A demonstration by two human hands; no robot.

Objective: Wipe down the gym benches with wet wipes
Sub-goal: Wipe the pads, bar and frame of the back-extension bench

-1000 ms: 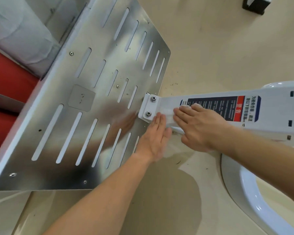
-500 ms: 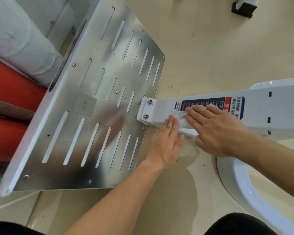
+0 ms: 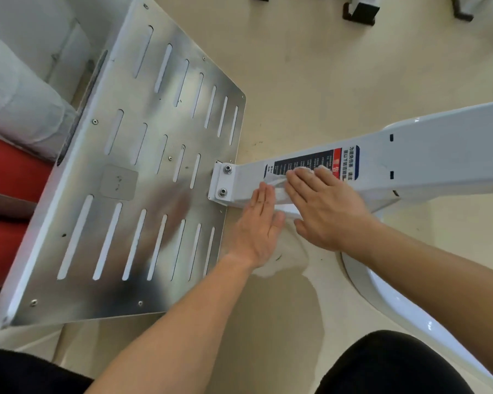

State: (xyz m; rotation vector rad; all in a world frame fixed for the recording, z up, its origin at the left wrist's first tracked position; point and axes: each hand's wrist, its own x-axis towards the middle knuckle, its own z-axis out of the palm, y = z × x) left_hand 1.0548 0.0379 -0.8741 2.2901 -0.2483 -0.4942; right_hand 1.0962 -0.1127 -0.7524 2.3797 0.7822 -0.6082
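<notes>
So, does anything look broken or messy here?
Nothing looks broken. A few small dark specks lie on the beige floor beside the slotted shiny metal plate, and the white wet wipe is bunched up under the right hand on the white machine arm.

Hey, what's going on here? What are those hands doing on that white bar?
A person is cleaning a piece of gym equipment. The right hand presses a white wet wipe flat against the white frame arm, partly over its warning label. The left hand lies flat beside it, fingertips by the bolted bracket that joins the arm to the slotted metal plate.
</notes>
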